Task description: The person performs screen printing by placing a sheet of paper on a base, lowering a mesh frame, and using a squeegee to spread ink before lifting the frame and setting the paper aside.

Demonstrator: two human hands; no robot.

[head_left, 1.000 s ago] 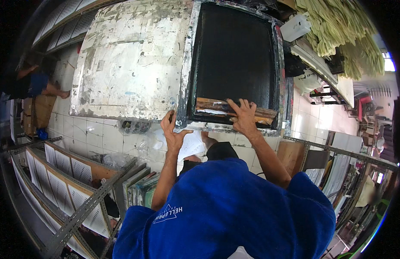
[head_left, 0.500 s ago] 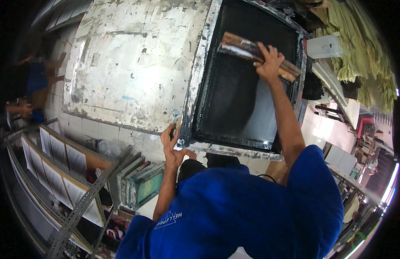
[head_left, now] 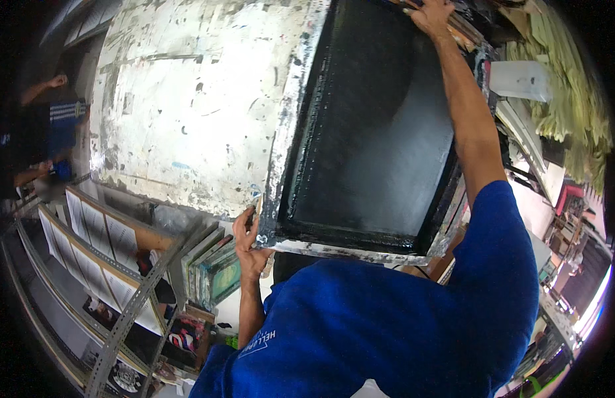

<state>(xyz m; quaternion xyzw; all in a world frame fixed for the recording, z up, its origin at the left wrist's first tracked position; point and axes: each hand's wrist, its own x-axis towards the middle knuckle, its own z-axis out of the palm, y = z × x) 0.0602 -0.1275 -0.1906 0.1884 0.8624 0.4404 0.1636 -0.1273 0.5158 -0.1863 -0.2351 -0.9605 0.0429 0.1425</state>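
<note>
A screen-printing frame (head_left: 271, 159), its pale wooden edges smeared with dark ink, lies in front of me. Black ink coats its mesh (head_left: 360, 146), with a lighter sheen toward the lower right. At the frame's near left corner my left hand (head_left: 249, 242) is closed round the edge, the fingers along its outer side. My right hand (head_left: 432, 14) reaches to the far end, cut partly by the picture's upper edge. It grips a wooden-handled squeegee (head_left: 461, 28), of which only a part shows beside the hand.
Left of the frame stretches a paint-stained white table (head_left: 181, 119). Metal racks with paper-covered boards (head_left: 122, 285) stand at the lower left, near stacked screens (head_left: 218, 272). A white plastic container (head_left: 519, 79) and yellowish cloths (head_left: 572, 99) sit at the right. Another person (head_left: 42, 132) is at far left.
My right hand has moved the squeegee away from me to the far end of the mesh. My left hand stays at the frame's corner. The view has shifted slightly.
</note>
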